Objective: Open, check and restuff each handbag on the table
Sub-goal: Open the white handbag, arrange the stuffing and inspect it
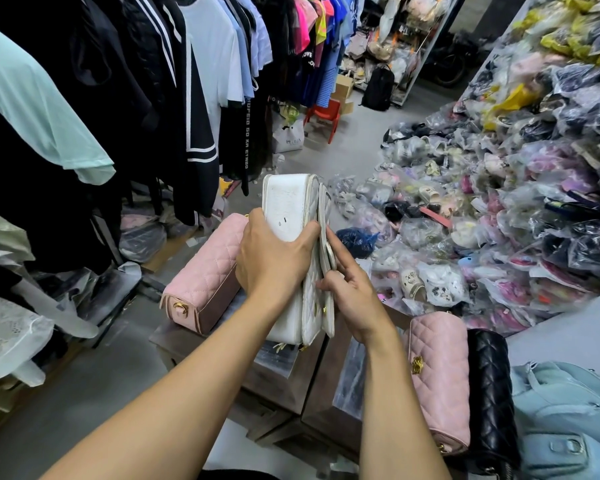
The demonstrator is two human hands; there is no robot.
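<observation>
Your left hand (274, 258) gripped the white handbag (288, 202), long axis pointing away from you; your right hand (350, 289), just beside it, pinched the flap (324, 216) with curled fingers (340, 252).

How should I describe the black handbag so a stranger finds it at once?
Start at the low wooden table in the foreground. At its right end two quilted handbags lie side by side: the pink handbag inside, the black handbag outside, the only dark one.
</observation>
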